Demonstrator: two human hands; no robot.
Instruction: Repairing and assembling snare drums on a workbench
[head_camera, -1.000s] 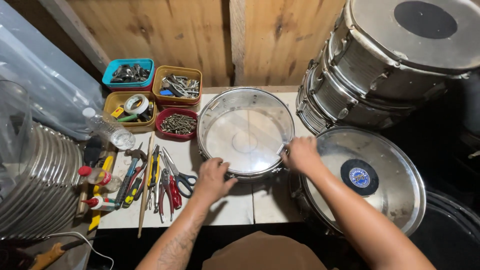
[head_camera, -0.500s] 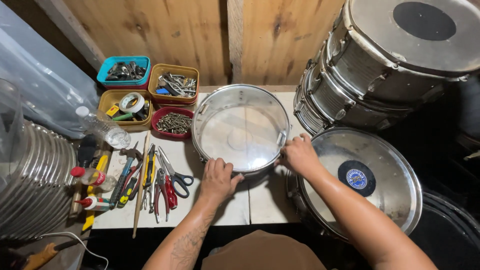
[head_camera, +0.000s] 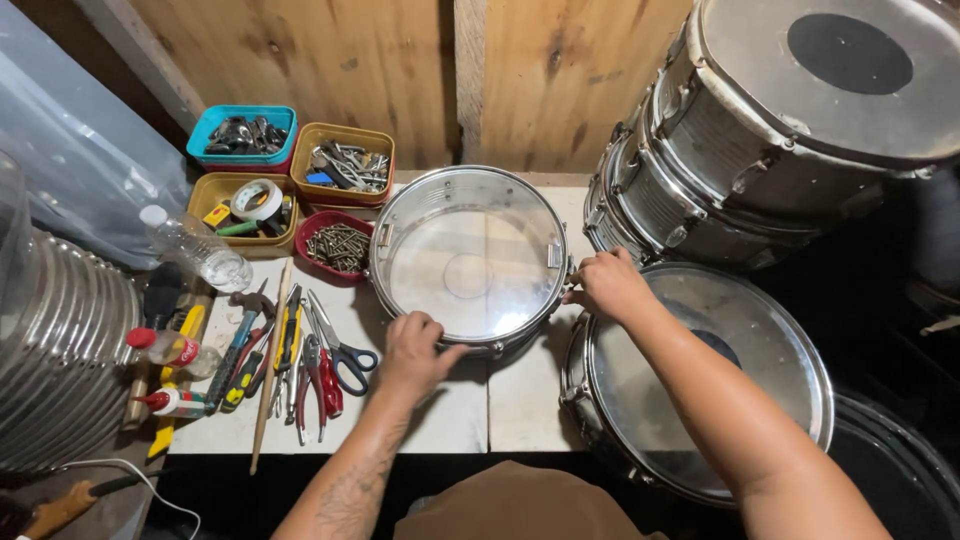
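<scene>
Since the earlier frames the left hand (head_camera: 413, 352) has slid along the near rim of the snare drum (head_camera: 470, 258) and is now resting with the thumb stretched out against the rim and the fingers curled loosely. The right hand (head_camera: 606, 285) is staying at the drum's right edge, fingers bent around the hoop.

The drum is lying flat on the bench (head_camera: 520, 400), its clear head facing straight up; being round, it is showing no long axis.

The bench is carrying white tiles. Left of the drum, scissors (head_camera: 340, 350), pliers and screwdrivers are lying in a row, with trays of screws (head_camera: 338, 246) and hardware behind them. Larger drums (head_camera: 800, 130) are standing to the right, against a wooden plank wall.
</scene>
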